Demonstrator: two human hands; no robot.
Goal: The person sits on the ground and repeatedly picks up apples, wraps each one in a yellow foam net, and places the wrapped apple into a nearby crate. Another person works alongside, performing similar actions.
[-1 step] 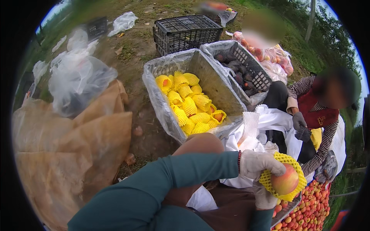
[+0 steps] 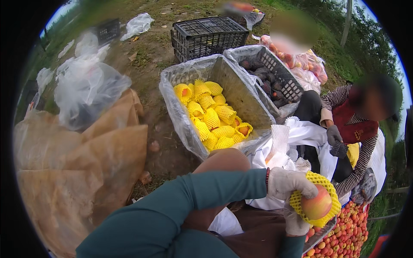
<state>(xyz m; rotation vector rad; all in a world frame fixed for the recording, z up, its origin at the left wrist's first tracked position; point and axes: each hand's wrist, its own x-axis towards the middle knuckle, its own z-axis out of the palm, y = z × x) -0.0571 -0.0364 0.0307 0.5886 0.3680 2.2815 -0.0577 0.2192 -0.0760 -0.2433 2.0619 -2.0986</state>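
At the right, a red-and-yellow apple (image 2: 317,203) sits partly inside a yellow foam net (image 2: 330,185), its bare side showing. My left hand (image 2: 291,184), in a pale work glove with a beaded bracelet at the wrist, grips the apple and net from above. Below it, my gloved right hand (image 2: 296,221) closes round their underside, its fingers mostly hidden. Under and beyond my hands lie many loose apples (image 2: 344,232). In front of me, a plastic-lined crate (image 2: 254,107) contains several apples in yellow foam nets (image 2: 211,116).
Beside that crate stands another lined crate (image 2: 290,86) with dark-netted fruit; a black crate (image 2: 211,36) is behind. A co-worker (image 2: 355,124) sits at the right, holding dark netting. White foam nets (image 2: 279,144) lie near my knee. Brown sheeting (image 2: 81,167) and clear plastic bags (image 2: 90,90) cover the left.
The apple and its yellow net have shifted very slightly, a touch left within my hands. Both hands keep their grip.
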